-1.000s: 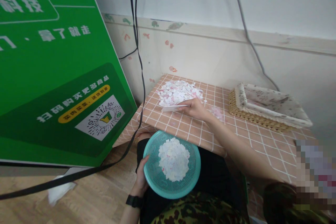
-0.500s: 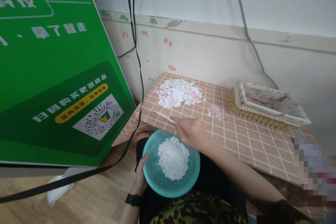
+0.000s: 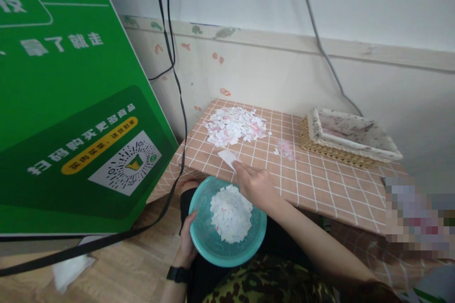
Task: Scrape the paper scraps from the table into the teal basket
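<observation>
My left hand [image 3: 187, 236] is closed on the left rim of a round teal plastic basket [image 3: 227, 256] resting on my lap. A heap of small white paper scraps [image 3: 232, 214], with a few pink specks, lies inside it. Above the basket's upper right rim, my right hand [image 3: 256, 184] pinches a flat white card [image 3: 227, 157], held out over the table's near edge. Beyond the card, a larger pile of white and pale pink paper scraps [image 3: 235, 125] is spread on the table. A smaller pinkish cluster of scraps [image 3: 285, 149] lies to its right.
The table's brown checked cloth [image 3: 320, 184] reaches to the wall. A lined wicker basket [image 3: 350, 139] stands on its right side. At left rises a green printed panel [image 3: 71, 118], with a black strap [image 3: 179, 170] hanging in front of it. A grey cable runs down the wall.
The card in my right hand has turned, so its flat face shows rather than its thin edge. My view has shifted slightly right. My left hand keeps its hold on the basket.
</observation>
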`<control>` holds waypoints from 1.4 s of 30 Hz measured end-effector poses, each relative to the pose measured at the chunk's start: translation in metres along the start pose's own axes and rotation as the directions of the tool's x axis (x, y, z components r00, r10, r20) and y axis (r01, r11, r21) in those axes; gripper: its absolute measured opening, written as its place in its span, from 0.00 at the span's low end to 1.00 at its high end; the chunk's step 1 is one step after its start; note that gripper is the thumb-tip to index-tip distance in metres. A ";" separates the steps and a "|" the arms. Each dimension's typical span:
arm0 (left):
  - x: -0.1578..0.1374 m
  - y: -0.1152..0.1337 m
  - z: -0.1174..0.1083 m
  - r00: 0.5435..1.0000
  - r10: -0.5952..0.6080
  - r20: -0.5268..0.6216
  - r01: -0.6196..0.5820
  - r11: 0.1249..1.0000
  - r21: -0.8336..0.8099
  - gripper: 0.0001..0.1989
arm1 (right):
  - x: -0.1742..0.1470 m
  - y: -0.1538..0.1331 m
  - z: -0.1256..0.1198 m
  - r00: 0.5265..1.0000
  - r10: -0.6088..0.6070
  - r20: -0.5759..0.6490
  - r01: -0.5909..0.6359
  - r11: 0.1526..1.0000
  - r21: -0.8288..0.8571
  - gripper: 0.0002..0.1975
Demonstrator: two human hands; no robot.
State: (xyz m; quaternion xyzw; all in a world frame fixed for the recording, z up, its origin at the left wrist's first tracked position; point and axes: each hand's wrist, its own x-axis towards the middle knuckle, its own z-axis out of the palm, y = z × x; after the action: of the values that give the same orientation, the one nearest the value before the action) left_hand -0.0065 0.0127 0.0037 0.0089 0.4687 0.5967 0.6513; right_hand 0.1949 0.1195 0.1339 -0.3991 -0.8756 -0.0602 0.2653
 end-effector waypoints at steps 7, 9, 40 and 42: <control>0.003 -0.003 -0.002 0.999 -0.018 -0.044 0.017 1.000 -0.020 0.08 | -0.016 0.042 -0.022 0.981 0.194 -0.019 -0.195 0.977 -0.091 0.18; 0.003 -0.003 -0.002 0.999 -0.016 -0.047 0.015 1.000 -0.017 0.08 | -0.022 0.051 -0.028 0.974 0.224 -0.035 -0.226 0.969 -0.100 0.18; 0.006 -0.003 0.000 0.990 -0.001 -0.144 0.008 0.999 0.043 0.07 | -0.043 0.108 -0.099 0.761 0.644 -0.079 -0.636 0.765 0.106 0.15; 0.006 -0.003 -0.001 0.989 0.001 -0.148 0.006 0.999 0.048 0.07 | -0.043 0.109 -0.101 0.758 0.649 -0.067 -0.641 0.760 0.104 0.15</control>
State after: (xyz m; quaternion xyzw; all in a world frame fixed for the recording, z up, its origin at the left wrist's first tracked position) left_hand -0.0060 0.0159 -0.0025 -0.0202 0.5301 0.5832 0.6152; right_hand 0.3394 0.1321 0.1859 -0.6625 -0.6721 0.0479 0.3274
